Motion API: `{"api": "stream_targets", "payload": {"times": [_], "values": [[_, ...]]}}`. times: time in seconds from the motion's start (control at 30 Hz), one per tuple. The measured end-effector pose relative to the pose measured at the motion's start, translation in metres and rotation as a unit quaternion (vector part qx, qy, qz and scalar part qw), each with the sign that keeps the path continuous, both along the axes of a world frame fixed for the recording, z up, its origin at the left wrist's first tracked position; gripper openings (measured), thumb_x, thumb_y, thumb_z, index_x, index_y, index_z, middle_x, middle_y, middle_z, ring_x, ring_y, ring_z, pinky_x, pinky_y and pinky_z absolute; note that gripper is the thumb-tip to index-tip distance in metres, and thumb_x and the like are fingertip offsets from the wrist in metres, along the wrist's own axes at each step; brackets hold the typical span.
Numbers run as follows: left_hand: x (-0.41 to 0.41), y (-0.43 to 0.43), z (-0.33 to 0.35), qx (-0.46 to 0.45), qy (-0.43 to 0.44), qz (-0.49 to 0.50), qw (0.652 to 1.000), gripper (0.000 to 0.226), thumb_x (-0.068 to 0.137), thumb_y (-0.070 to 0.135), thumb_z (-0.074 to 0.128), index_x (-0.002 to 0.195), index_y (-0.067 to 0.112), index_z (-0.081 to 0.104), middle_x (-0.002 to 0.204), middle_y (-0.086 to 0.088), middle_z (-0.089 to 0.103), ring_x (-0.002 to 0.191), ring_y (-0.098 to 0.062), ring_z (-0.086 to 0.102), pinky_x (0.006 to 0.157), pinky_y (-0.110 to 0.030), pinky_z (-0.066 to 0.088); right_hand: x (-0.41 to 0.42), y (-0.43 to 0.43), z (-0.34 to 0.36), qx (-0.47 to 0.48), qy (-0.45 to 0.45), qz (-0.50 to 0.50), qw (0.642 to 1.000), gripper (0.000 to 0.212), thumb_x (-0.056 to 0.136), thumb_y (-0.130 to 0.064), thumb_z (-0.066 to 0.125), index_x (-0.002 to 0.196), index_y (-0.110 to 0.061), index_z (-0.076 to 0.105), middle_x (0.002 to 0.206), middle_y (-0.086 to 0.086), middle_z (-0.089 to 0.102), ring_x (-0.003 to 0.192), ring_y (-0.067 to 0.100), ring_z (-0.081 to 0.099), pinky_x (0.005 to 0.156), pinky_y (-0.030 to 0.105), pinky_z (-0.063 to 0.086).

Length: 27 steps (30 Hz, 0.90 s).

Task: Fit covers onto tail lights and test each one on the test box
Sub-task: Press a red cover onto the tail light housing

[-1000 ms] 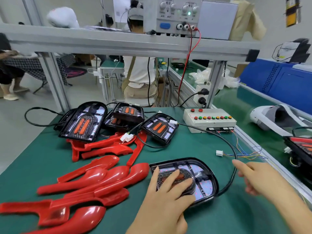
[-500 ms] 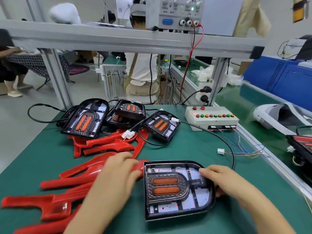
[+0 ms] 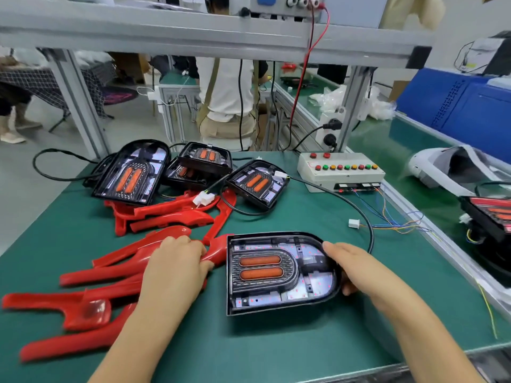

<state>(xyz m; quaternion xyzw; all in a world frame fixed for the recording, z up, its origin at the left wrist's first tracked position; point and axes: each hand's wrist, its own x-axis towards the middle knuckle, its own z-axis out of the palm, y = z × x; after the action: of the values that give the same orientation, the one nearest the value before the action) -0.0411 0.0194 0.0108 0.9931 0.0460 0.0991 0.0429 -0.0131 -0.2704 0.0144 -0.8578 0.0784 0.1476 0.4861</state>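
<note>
Right hand (image 3: 356, 269) clasps the rounded end of the uncovered tail light (image 3: 276, 295), flat on the green mat (image 3: 276, 344) with 2 orange strips (image 3: 260, 261) up (thumb mostly tucked behind the rim). Left hand (image 3: 177, 264) lies over the red covers (image 3: 105, 273) just beside it, palm hiding any grip, so can't tell; test box (image 3: 340, 172) well back.
</note>
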Motion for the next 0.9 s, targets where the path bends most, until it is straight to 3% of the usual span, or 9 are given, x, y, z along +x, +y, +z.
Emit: {"api": "stream_targets", "payload": {"times": [0.1, 0.23, 0.37, 0.43, 0.53, 0.67, 0.77, 0.9], "values": [[-0.001, 0.002, 0.004, -0.05, -0.044, 0.033, 0.997, 0.027, 0.087, 0.043, 0.059, 0.107, 0.024, 0.06, 0.106, -0.001, 0.065, 0.103, -0.026, 0.055, 0.087, -0.038, 0.043, 0.0, -0.003, 0.001, 0.066, 0.016, -0.009, 0.998, 0.032, 0.1, -0.031, 0.048, 0.083, -0.009, 0.063, 0.052, -0.003, 0.057, 0.044, 0.009, 0.051, 0.043, 0.019, 0.042], [-0.008, -0.001, 0.019, -0.151, -0.132, 0.039, 0.979, 0.028, 0.086, 0.028, 0.066, 0.11, 0.014, 0.062, 0.104, -0.009, 0.068, 0.102, -0.034, 0.056, 0.085, -0.041, 0.043, -0.005, 0.001, 0.001, 0.1, 0.021, -0.016, 0.995, 0.026, 0.099, -0.028, 0.047, 0.089, -0.009, 0.061, 0.067, 0.006, 0.063, 0.051, 0.014, 0.059, 0.046, 0.024, 0.049], [-0.033, -0.034, 0.035, -0.227, -0.199, -0.125, 0.945, 0.02, 0.085, 0.028, 0.067, 0.103, 0.019, 0.069, 0.099, 0.005, 0.069, 0.094, -0.017, 0.059, 0.082, -0.028, 0.042, -0.009, 0.007, -0.001, 0.149, 0.015, -0.047, 0.988, 0.027, 0.098, -0.032, 0.046, 0.092, -0.009, 0.059, 0.081, 0.008, 0.062, 0.057, 0.013, 0.065, 0.049, 0.03, 0.054], [-0.048, -0.057, 0.031, -0.223, -0.178, -0.202, 0.937, 0.024, 0.083, 0.038, 0.057, 0.096, 0.022, 0.07, 0.092, 0.009, 0.065, 0.085, -0.009, 0.055, 0.076, -0.021, 0.04, -0.01, 0.009, -0.002, 0.17, 0.025, -0.053, 0.984, 0.032, 0.099, -0.036, 0.044, 0.1, -0.008, 0.059, 0.086, 0.009, 0.065, 0.059, 0.013, 0.067, 0.049, 0.031, 0.054], [-0.059, -0.082, 0.012, -0.177, -0.19, -0.244, 0.934, 0.032, 0.079, 0.038, 0.051, 0.086, 0.018, 0.074, 0.079, 0.005, 0.061, 0.072, -0.014, 0.055, 0.065, -0.025, 0.04, -0.016, 0.011, -0.004, 0.213, 0.037, -0.054, 0.975, 0.036, 0.1, -0.043, 0.041, 0.105, -0.014, 0.061, 0.087, 0.007, 0.073, 0.066, 0.02, 0.071, 0.052, 0.032, 0.055], [-0.059, -0.093, -0.008, -0.149, -0.238, -0.23, 0.932, 0.033, 0.077, 0.037, 0.052, 0.084, 0.016, 0.076, 0.07, 0.002, 0.058, 0.071, -0.014, 0.044, 0.061, -0.026, 0.037, -0.022, 0.008, -0.008, 0.265, 0.034, -0.063, 0.962, 0.037, 0.101, -0.042, 0.04, 0.108, -0.014, 0.063, 0.096, 0.011, 0.074, 0.079, 0.028, 0.073, 0.057, 0.038, 0.057], [-0.058, -0.094, -0.014, -0.142, -0.247, -0.234, 0.929, 0.032, 0.078, 0.035, 0.054, 0.086, 0.013, 0.076, 0.071, -0.001, 0.057, 0.067, -0.019, 0.052, 0.062, -0.028, 0.038, -0.026, 0.008, -0.009, 0.271, 0.027, -0.059, 0.96, 0.035, 0.101, -0.04, 0.04, 0.106, -0.014, 0.063, 0.094, 0.011, 0.075, 0.077, 0.026, 0.072, 0.059, 0.037, 0.057], [-0.057, -0.094, -0.016, -0.143, -0.239, -0.218, 0.935, 0.022, 0.068, 0.028, 0.071, 0.085, 0.014, 0.076, 0.071, 0.0, 0.056, 0.07, -0.018, 0.045, 0.062, -0.029, 0.038, -0.03, 0.007, -0.01, 0.269, 0.013, -0.043, 0.962, 0.035, 0.1, -0.041, 0.04, 0.106, -0.015, 0.063, 0.096, 0.01, 0.074, 0.078, 0.024, 0.072, 0.06, 0.034, 0.057]]}}
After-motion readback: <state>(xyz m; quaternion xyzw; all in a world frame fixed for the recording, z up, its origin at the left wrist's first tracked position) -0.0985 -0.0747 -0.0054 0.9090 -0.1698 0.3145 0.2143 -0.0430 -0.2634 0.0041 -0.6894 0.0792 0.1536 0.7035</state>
